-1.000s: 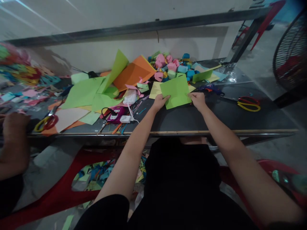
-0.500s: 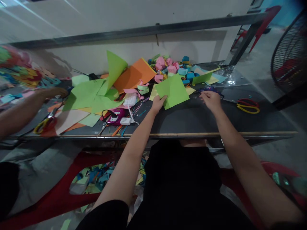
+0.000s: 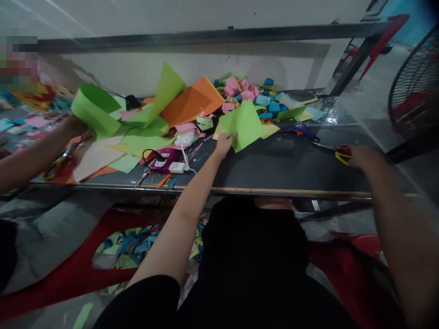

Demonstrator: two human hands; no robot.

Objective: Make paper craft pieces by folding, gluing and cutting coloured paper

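Observation:
My left hand (image 3: 224, 145) pinches the lower left corner of a lime-green paper sheet (image 3: 243, 126), holding it tilted over the dark table. Over at the right, my right hand (image 3: 366, 158) is closed on the red and yellow handles of a pair of scissors (image 3: 343, 154). Their blades point left, and the fingers are partly blurred and hidden by the back of the hand. A blue glue gun (image 3: 303, 131) with an orange trigger lies just beyond the blade tips. Pale yellow paper (image 3: 270, 131) lies behind the green sheet.
Folded pink and blue paper pieces (image 3: 247, 95) are heaped at the back. Left of me are a purple power socket (image 3: 166, 161) with a white plug and cables, and loose sheets. A co-worker's hand (image 3: 77, 128) lifts green paper (image 3: 98, 109). A fan (image 3: 414, 87) stands at right.
My right hand has moved right from beside the glue gun to the scissors and taken their handles. My left hand still holds the green sheet. The co-worker has lifted a green sheet.

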